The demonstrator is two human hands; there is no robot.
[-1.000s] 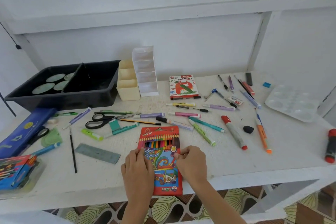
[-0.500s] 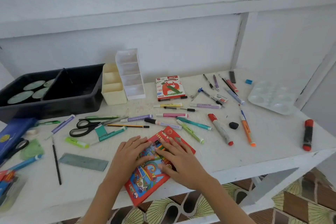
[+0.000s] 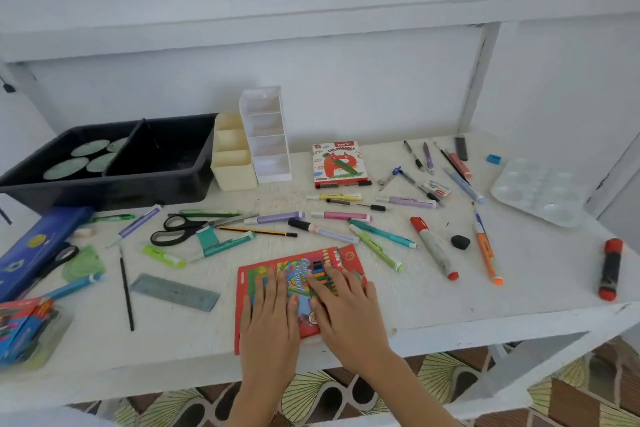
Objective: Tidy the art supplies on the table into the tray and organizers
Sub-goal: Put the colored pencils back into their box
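Head view: table (image 3: 450, 305) carries scattered supplies. Tray (image 3: 166, 191) stands far left, with green discs (image 3: 69, 168) in its left compartment and organizers (image 3: 235, 170) beside it. Pencil box (image 3: 298, 270) lies at the near edge, long axis tilted right. Left hand (image 3: 268, 319) and right hand (image 3: 346, 308) press flat on it, fingers straight. The left hand is nearer the tray.

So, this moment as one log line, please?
left hand: flat on colour pencil box | right hand: same | box: on table

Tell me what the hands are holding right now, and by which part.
Nothing is gripped. The left hand and the right hand lie flat, fingers straight, on top of the pencil box, one on its left half, the other on its right half.
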